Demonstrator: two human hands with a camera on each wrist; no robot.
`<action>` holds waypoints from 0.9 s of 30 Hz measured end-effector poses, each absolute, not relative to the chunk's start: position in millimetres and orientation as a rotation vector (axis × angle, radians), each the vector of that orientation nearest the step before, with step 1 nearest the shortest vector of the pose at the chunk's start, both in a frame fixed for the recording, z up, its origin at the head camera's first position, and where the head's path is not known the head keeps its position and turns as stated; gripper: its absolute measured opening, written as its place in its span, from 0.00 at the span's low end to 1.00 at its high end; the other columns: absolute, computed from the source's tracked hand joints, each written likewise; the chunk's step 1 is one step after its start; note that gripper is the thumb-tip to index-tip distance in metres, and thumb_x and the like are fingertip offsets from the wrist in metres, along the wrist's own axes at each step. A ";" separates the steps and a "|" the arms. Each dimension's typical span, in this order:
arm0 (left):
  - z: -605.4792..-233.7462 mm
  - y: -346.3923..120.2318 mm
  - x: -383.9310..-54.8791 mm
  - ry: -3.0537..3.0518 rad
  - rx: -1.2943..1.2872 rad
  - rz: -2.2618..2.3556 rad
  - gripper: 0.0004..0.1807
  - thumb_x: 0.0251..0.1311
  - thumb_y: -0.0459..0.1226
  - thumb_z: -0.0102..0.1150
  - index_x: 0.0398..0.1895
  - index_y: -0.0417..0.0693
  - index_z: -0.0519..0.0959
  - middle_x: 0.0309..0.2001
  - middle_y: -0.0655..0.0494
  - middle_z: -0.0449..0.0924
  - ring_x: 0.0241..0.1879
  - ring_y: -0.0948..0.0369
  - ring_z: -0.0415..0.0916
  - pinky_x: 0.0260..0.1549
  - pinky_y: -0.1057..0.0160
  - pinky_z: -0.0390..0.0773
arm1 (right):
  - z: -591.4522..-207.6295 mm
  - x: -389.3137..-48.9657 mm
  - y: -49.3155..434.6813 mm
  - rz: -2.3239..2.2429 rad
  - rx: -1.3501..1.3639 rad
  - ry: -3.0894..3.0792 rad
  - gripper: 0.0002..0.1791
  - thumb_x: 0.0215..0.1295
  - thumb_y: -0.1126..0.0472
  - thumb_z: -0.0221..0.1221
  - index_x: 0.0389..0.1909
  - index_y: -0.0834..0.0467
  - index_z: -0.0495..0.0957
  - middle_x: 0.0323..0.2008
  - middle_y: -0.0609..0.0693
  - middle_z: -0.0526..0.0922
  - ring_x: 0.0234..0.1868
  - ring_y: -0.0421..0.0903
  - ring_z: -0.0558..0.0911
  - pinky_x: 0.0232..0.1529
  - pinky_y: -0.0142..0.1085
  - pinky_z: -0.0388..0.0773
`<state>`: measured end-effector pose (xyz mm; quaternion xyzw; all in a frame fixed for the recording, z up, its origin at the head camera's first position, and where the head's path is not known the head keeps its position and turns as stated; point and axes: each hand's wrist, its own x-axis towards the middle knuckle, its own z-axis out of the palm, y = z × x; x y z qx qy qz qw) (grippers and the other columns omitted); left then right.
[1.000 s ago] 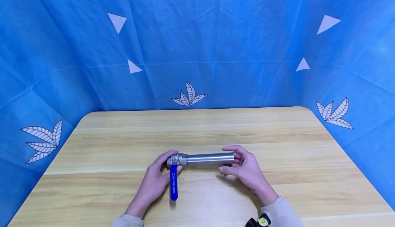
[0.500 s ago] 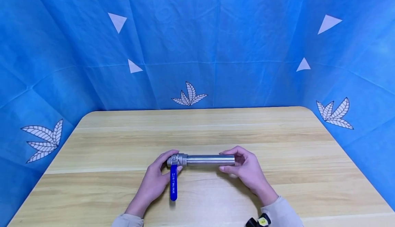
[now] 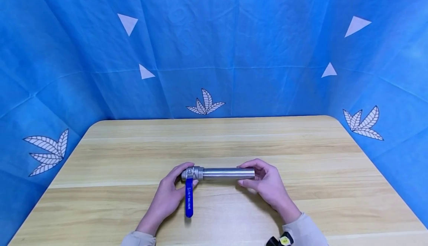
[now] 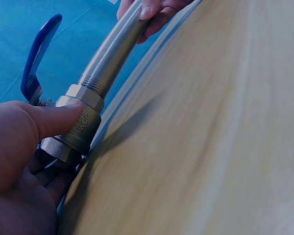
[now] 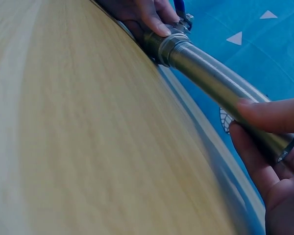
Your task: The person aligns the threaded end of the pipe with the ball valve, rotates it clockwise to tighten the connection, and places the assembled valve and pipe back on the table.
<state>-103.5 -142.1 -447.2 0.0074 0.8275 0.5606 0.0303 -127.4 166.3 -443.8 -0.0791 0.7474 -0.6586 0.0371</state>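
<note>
A steel ball valve (image 4: 81, 120) with a blue lever handle (image 3: 189, 197) is joined to a straight metal pipe (image 3: 229, 173), and the two lie sideways in line above the table. My left hand (image 3: 168, 192) grips the valve body at the left end, its thumb across the lettering in the left wrist view. At the pipe's free end, my right hand (image 3: 267, 184) holds the tube between thumb and fingers. The lever points toward me. Some thread (image 4: 92, 85) shows where the pipe enters the valve nut.
The wooden table (image 3: 214, 138) spreads beneath both hands. A blue curtain (image 3: 214, 52) with white leaf and triangle prints hangs behind and at both sides. A black strap device (image 3: 281, 239) sits at the right sleeve.
My right hand's fingers have closed from around the pipe's end onto the pipe itself. The pipe's right end has dipped slightly. My left hand keeps its grip on the valve.
</note>
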 end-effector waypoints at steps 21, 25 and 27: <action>-448.5 -141.6 -103.1 2.559 0.040 1.745 0.29 0.68 0.36 0.72 0.72 0.58 0.79 0.74 0.51 0.77 0.79 0.45 0.69 0.81 0.43 0.66 | -443.7 -128.0 164.6 -1.946 -0.165 2.343 0.22 0.58 0.67 0.78 0.54 0.60 0.86 0.47 0.60 0.90 0.41 0.41 0.88 0.44 0.29 0.88; -447.9 -141.4 -102.8 2.561 0.036 1.742 0.29 0.68 0.36 0.72 0.72 0.58 0.79 0.74 0.50 0.76 0.79 0.44 0.69 0.81 0.43 0.66 | -443.9 -127.7 164.4 -1.967 -0.184 2.306 0.21 0.63 0.67 0.75 0.56 0.64 0.84 0.44 0.60 0.89 0.36 0.42 0.90 0.43 0.34 0.92; -447.9 -141.2 -103.2 2.559 0.032 1.744 0.29 0.68 0.36 0.72 0.72 0.58 0.79 0.74 0.50 0.77 0.79 0.44 0.68 0.81 0.43 0.65 | -444.1 -127.7 164.4 -1.976 -0.193 2.293 0.21 0.64 0.67 0.75 0.57 0.65 0.84 0.43 0.59 0.89 0.35 0.43 0.91 0.43 0.36 0.93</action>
